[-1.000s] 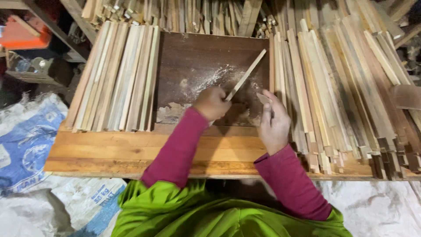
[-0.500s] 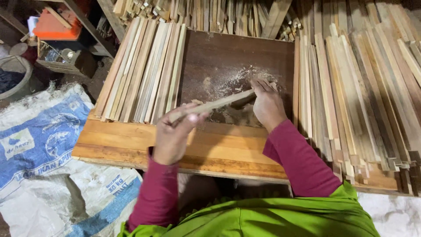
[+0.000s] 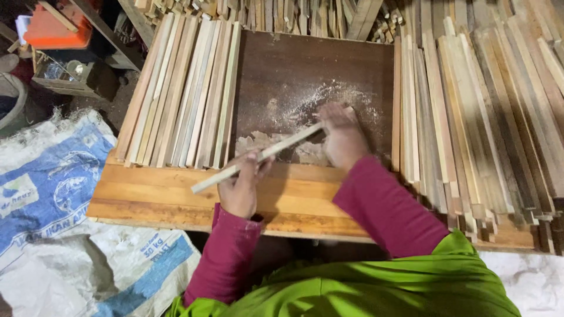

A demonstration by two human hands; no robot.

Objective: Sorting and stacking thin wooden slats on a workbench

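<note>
The left hand (image 3: 239,191) grips a long pale wooden stick (image 3: 258,157), which now runs lower than half a second ago, its free end poking out at 8 o'clock over the light wooden front board (image 3: 147,196). The right hand (image 3: 339,136) is curled around the stick's far end at 2 o'clock, on the dark sawdust-covered board (image 3: 305,64). Pale slat stack (image 3: 182,94) sits at 10 o'clock.

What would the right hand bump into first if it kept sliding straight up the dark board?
Probably the sawdust just beyond the right hand on the dark board; past that, the sticks stacked at its far edge.
</note>
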